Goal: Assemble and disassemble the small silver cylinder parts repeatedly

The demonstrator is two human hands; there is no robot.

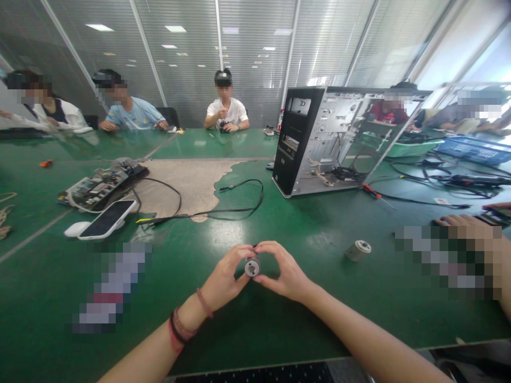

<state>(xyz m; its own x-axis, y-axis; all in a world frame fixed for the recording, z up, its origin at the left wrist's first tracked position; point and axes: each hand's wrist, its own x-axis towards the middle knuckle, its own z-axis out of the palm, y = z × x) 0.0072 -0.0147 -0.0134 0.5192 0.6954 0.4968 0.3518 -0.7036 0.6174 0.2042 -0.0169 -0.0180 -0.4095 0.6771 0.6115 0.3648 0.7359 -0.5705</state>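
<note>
Just above the green table, a small cylindrical metal motor (252, 267) is held with its round end face toward me. My left hand (227, 276) pinches it from the left between thumb and fingers. From the right, the curled thumb and fingers of my right hand (282, 269) grip the same motor. Both hands' fingertips meet at its top, covering part of its body. A second, similar motor (358, 251) lies on the table to the right, apart from my hands.
Ahead stands an open computer case (297, 143), with a screwdriver (377, 196) beside it. A black cable (239, 213) crosses the tabletop (191, 314). At left are a phone (107, 219) and a circuit-board assembly (106, 186). Another person's hand (469, 229) rests at right; several people sit around.
</note>
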